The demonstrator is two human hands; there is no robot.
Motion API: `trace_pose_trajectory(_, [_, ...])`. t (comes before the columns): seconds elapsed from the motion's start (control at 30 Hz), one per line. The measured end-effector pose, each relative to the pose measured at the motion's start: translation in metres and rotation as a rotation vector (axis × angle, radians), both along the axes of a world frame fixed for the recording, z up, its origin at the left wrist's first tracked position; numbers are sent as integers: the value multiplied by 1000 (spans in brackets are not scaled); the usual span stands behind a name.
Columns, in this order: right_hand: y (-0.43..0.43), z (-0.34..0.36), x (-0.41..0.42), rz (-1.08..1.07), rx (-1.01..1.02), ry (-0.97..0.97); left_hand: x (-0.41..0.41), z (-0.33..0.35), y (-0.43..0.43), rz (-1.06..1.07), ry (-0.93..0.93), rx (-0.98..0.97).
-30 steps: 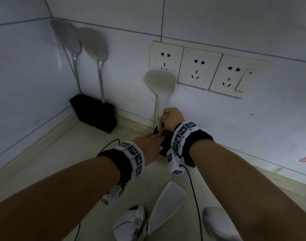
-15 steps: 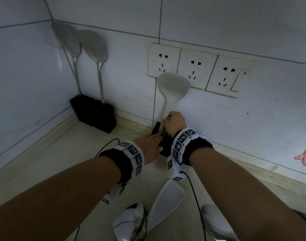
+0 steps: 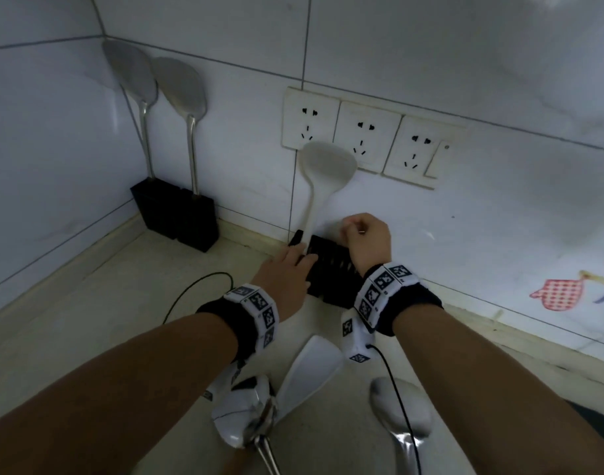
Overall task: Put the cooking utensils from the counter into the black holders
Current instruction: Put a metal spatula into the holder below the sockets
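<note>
Utensils still on the pale speckled counter [image 3: 88, 320] lie at the bottom edge, partly cut off: a glossy white flat spatula [image 3: 311, 370], a white-and-steel ladle [image 3: 244, 414] and a shiny steel spoon [image 3: 398, 411], their handles out of frame. A matte white plastic ladle [image 3: 323, 173] stands upright in a ribbed black plastic holder [image 3: 331, 269] against the tiled wall; its handle base is hidden behind the left hand [image 3: 287, 279], which lies flat and spread on the holder's front edge, grasping nothing clearly. The right hand [image 3: 365, 240] hovers over the holder's back, fingers curled loosely, apparently empty. Two steel spatulas [image 3: 156, 87] stand in a pair of black block holders [image 3: 177, 214] in the corner.
</note>
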State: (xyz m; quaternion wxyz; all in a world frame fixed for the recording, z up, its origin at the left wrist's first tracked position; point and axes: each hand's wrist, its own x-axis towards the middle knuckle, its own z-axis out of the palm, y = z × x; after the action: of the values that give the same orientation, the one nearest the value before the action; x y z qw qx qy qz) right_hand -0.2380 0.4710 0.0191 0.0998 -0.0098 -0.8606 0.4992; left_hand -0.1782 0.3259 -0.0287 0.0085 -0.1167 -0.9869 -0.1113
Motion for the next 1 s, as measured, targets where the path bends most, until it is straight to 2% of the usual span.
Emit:
trace_pose_trajectory(0.1, [18, 4, 30, -9, -62, 84, 35, -12, 12, -84, -10, 37])
trace_pose_trajectory(0.2, [30, -3, 62, 62, 3, 94, 71, -33, 30, -161, -176, -12])
trace_pose_trajectory(0.27, [37, -15, 83, 149, 79, 12, 90, -52, 40, -177, -330, -59])
trace_pose_trajectory(0.37, [44, -44, 111, 300, 292, -277, 114, -78, 49, -145, -455, -130])
trace_pose_trajectory(0.47, [45, -71, 142, 414, 454, -588, 131, -91, 49, -26, -422, -87])
trace_pose_trajectory(0.57, [37, -92, 170, 451, 546, -742, 137, -96, 40, 79, -329, -56])
trace_pose_trajectory(0.7, [13, -106, 196, 434, 412, -766, 133, -101, 15, 214, -326, 21])
trace_pose_trajectory(0.8, [-11, -104, 209, 554, 255, -881, 125, -100, 7, 195, -318, 41])
trace_pose_trajectory(0.83, [-19, -105, 213, 622, 293, -867, 122, -100, 7, 184, -303, 49])
trace_pose_trajectory(0.93, [-43, -118, 225, 761, 588, -794, 115, -101, 5, 162, -323, 76])
trace_pose_trajectory(1.0, [-52, -128, 230, 766, 601, -794, 115, -100, 1, 152, -354, 97])
